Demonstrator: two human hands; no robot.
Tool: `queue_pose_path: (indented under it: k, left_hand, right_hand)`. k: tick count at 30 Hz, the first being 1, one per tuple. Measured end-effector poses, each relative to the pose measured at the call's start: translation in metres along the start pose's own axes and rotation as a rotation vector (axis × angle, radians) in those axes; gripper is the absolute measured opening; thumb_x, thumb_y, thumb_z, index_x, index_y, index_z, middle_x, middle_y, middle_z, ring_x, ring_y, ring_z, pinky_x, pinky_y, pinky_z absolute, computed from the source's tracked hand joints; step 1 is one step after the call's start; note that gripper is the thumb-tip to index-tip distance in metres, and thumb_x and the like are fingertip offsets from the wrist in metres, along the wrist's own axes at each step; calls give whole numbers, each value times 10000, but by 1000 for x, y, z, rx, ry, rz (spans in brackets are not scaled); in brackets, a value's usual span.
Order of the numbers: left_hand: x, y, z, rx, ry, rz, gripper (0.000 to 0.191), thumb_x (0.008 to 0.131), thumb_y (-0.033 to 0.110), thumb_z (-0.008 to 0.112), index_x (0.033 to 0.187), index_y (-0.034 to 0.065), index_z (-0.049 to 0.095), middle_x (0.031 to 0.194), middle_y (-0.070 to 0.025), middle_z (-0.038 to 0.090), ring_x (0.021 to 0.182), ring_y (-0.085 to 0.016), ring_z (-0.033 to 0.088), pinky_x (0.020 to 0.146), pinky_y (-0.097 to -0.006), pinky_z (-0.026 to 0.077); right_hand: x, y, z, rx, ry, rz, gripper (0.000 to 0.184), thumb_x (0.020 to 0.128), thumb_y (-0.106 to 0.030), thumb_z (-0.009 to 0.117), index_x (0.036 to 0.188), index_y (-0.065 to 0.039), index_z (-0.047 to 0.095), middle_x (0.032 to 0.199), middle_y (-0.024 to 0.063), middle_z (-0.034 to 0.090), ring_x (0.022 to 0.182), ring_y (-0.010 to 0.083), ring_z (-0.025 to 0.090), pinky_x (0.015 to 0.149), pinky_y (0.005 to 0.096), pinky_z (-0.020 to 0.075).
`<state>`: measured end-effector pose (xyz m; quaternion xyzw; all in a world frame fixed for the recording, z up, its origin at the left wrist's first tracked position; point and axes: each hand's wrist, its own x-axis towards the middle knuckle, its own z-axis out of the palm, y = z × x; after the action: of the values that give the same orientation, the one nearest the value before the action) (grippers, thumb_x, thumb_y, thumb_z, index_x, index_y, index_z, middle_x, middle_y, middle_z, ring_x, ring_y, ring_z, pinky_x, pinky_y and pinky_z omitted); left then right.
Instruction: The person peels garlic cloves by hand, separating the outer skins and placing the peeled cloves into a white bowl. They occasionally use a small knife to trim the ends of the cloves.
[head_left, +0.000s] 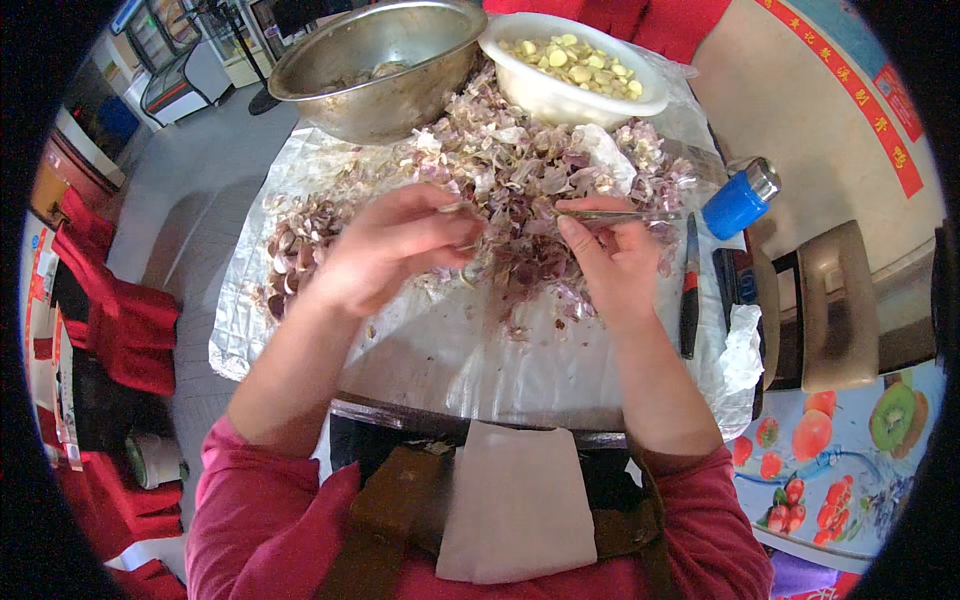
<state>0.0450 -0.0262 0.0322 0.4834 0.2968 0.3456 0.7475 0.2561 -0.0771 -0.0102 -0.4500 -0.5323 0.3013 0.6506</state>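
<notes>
My left hand hovers over the plastic-covered table, its fingers curled and blurred. Whether a garlic clove sits between its fingertips is not clear. My right hand grips a thin metal blade, apparently a small knife, lying sideways across the fingers. Beneath and beyond both hands spreads a heap of purplish garlic skins. Unpeeled garlic cloves lie to the left of my left wrist. At the far side, a white plastic bowl holds peeled garlic cloves.
A steel basin with dim contents stands at the far left. Along the right edge lie a black-handled knife, a blue container with a silver lid and crumpled tissue. A chair stands at right.
</notes>
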Motion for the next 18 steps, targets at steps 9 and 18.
queue_pose_path:
  k: [9, 18]
  left_hand:
    - [46, -54, 33, -541, -66, -89, 181, 808, 128, 548, 956, 35, 503, 859, -80, 585, 728, -172, 598, 630, -247, 522]
    - [45, -65, 26, -614, -128, -48, 140, 829, 111, 511, 939, 24, 513, 805, -90, 587, 684, -176, 602, 597, -238, 522]
  right_hand:
    - [0, 1, 0, 103, -20, -118, 206, 723, 43, 607, 913, 4, 536, 907, 78, 582, 810, 114, 547, 722, 223, 438]
    - [-2, 6, 6, 276, -37, -91, 231, 737, 97, 556, 946, 14, 501, 926, 112, 565, 848, 144, 548, 751, 243, 448]
